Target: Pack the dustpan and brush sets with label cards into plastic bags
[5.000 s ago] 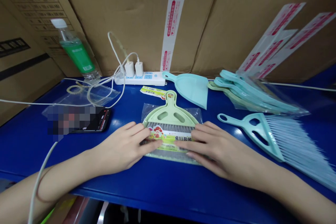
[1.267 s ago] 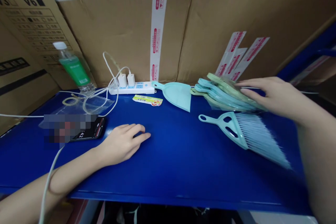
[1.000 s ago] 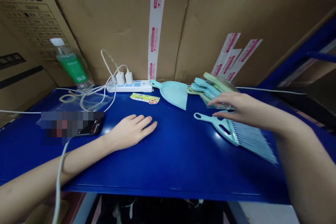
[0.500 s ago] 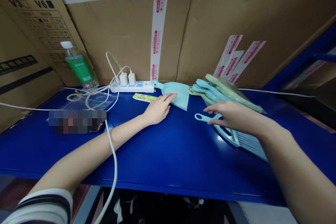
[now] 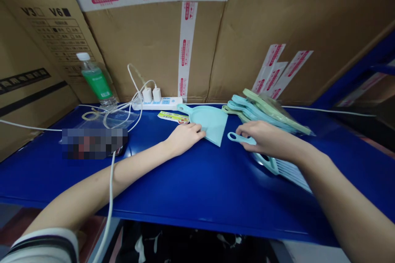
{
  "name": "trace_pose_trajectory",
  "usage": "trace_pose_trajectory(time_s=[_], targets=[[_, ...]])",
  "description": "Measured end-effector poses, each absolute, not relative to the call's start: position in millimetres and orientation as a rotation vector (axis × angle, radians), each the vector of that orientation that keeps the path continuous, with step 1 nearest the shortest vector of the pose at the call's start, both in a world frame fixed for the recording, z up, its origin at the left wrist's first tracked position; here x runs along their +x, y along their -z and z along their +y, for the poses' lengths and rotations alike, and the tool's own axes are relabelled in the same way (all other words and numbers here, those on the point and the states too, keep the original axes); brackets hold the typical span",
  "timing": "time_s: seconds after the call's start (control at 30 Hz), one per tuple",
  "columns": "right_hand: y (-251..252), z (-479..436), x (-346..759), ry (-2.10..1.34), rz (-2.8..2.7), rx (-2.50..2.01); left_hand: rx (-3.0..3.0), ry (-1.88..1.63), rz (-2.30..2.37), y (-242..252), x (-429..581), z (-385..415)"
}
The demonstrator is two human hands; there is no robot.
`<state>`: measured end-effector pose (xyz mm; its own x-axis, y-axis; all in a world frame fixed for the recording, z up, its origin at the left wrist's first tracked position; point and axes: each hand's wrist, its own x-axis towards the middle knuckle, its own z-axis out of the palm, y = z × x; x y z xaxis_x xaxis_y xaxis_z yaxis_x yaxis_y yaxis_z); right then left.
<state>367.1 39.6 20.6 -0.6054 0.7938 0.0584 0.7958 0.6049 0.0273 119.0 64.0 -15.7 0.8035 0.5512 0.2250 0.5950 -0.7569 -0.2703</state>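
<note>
A light blue dustpan (image 5: 212, 121) lies on the blue table, its handle pointing left toward the power strip. My left hand (image 5: 185, 136) is at the dustpan's near left edge, its fingers bent and closed on that edge. To the right, my right hand (image 5: 262, 137) is closed around the handle of a light blue brush (image 5: 291, 172). The handle's looped end sticks out to the left of my fingers, and the bristles point right, partly behind my forearm. Just behind my right hand is a stack of green and blue dustpans and brushes (image 5: 271, 111), partly in clear plastic.
A white power strip (image 5: 159, 103) with two plugs and tangled cables stands at the back. A green-labelled bottle (image 5: 98, 82) is at the left. Cardboard boxes (image 5: 148, 41) wall the back. A white cable (image 5: 110, 201) crosses my left forearm.
My left hand has moved down from over the dustpan to its near edge, and its fingers have closed. The dustpan has shifted toward me. My right hand's fingers have closed on the brush handle.
</note>
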Motion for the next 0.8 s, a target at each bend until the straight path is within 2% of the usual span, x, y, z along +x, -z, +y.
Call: trace_pose_trajectory(time_s=[0.27,0.43,0.53,0.63,0.8], targets=[[-10.7,38.9,349.6,0.039,-2.549,-0.977,-2.685,0.208,-0.622,22.7,107.5,12.5],[-4.0,28.4,320.3,-0.018,-2.517,-0.849,-2.693,0.673,-0.294,24.8,97.9,-18.6],[-1.2,21.9,303.0,-0.031,-2.545,-0.813,-2.662,0.771,-0.217,17.2,80.8,-17.4],[1.9,22.1,289.7,-0.025,-2.571,-0.791,-2.623,0.717,-0.443,7.9,55.6,-1.9],[7.9,36.2,268.0,0.021,-2.601,-0.853,-2.685,0.829,-1.141,7.9,24.5,22.7]])
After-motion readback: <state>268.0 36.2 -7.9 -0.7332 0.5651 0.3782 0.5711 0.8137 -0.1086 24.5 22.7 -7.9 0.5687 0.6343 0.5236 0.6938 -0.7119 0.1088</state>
